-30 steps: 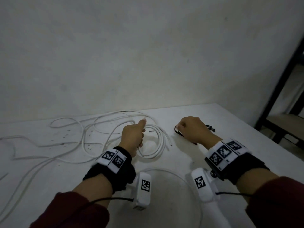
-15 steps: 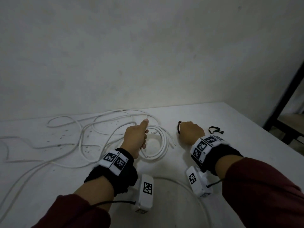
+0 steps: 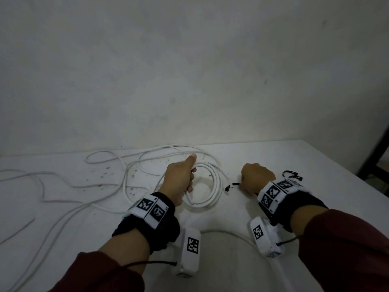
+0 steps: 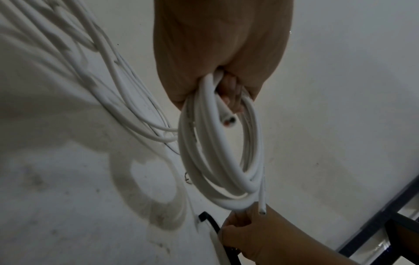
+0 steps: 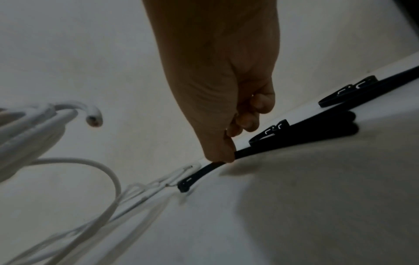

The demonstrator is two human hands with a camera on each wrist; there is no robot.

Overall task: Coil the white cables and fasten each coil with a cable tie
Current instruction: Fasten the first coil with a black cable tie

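A white cable coil (image 3: 212,186) hangs from my left hand (image 3: 181,180), whose fingers wrap round several turns, thumb stretched along the top. In the left wrist view the coil (image 4: 217,152) shows a cut end near the fingers (image 4: 231,96). To its right my right hand (image 3: 254,178) pinches a black cable tie (image 3: 232,185) whose head points toward the coil. The right wrist view shows the tie (image 5: 199,173) held between thumb and forefinger just above the table.
Loose white cables (image 3: 101,182) sprawl over the left of the white table (image 3: 315,161). Spare black ties (image 3: 291,174) lie behind the right wrist; in the right wrist view they (image 5: 349,89) lie further right. A dark frame (image 3: 374,152) stands beyond the table's right edge.
My right hand has moved left from the spare ties toward the coil, carrying one black tie. The left hand keeps its hold on the coil.
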